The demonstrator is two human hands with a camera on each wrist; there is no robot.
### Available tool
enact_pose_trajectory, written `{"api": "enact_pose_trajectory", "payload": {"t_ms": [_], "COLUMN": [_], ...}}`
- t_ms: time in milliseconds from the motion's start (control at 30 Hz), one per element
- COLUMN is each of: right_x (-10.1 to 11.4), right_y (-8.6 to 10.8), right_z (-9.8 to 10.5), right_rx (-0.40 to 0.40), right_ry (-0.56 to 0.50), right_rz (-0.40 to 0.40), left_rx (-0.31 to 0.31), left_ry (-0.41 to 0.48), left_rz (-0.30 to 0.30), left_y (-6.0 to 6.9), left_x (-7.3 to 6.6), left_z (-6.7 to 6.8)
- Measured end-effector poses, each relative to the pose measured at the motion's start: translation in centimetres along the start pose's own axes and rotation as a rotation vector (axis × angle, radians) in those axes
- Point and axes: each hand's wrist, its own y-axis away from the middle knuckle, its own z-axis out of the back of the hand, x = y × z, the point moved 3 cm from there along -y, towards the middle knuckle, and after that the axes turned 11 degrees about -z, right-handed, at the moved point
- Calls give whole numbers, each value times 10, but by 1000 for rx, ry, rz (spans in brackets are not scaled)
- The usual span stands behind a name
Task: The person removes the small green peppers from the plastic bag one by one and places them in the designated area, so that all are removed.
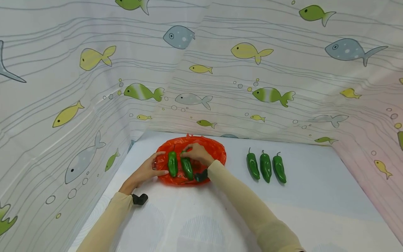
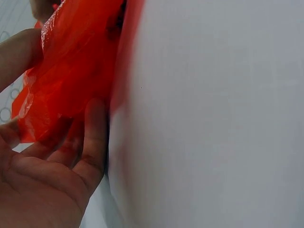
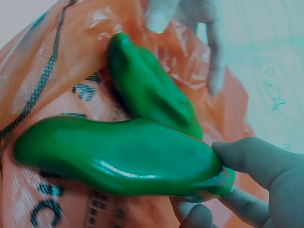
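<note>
A green pepper (image 3: 128,156) is pinched at its stem end between the thumb and fingers of my right hand (image 1: 198,153), over a red plastic bag (image 1: 217,150). Beside it a second green pepper (image 1: 172,163) lies on the bag, apart from either hand's grip. My left hand (image 1: 146,173) is at the bag's left edge, its thumb and fingers spread. In the left wrist view the fingers (image 2: 95,128) of that hand lie against the red plastic and are partly covered by it. Whether they pinch the bag is unclear.
Three more green peppers (image 1: 265,167) lie in a row on the white tabletop (image 1: 302,196), right of the bag. A fish-patterned sheet (image 1: 220,80) rises behind and at both sides. Each wrist carries a small black device (image 1: 140,199).
</note>
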Motion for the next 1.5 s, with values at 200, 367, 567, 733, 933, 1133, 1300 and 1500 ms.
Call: {"api": "enact_pose_trajectory", "payload": {"t_ms": [200,367,567,733,933,1133,1300,1500], "right_x": [4,4,4,0,-7,-11,-12,-16], "right_y": [9,17,28,35,38,42,48,54], "right_z": [16,26,35,43,53,64,76,90], "right_rx": [-5,9,37,31,11,4,-32,-29], "right_ry": [-47,-55,-49,-58,-70,-85,-76,-113], "right_rz": [80,95,90,74,51,51,72,78], "left_rx": [1,5,3,11,21,29,24,25], "left_ry": [9,20,2,-19,-15,-32,-47,-71], "left_rz": [5,-1,-20,-26,-25,-7,6,12], "left_y": [0,0,-1,-1,-2,-1,-1,-2], "left_x": [1,0,0,0,-1,-2,-2,-4], "left_z": [0,0,1,2,2,2,2,2]}}
